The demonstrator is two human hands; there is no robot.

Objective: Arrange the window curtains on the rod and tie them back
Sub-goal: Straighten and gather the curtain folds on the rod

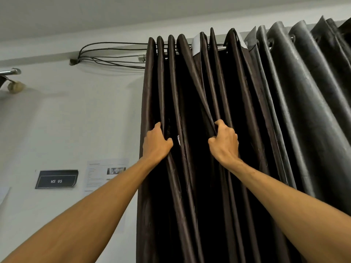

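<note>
While both bare forearms are reaching up from the bottom corners, the left hand (156, 143) is curling around a fold near the outer edge of the dark brown curtain (190, 130), fingers tucked behind the cloth and thumb lying in front. The right hand (225, 142) is closing into a fist on a middle fold, bunching it tight, and the pleat above it is pulling taut on a slant. The curtain is hanging with its long axis running vertically, pleats running straight down out of view. Beside it on the right, a grey curtain (303, 92) is hanging. Up top, both are threading onto the metal curtain rod (218, 48), which is running horizontally. On the wall, a "WS 05" sign (56, 179) is sitting left, cables (114, 54) looping above.
</note>
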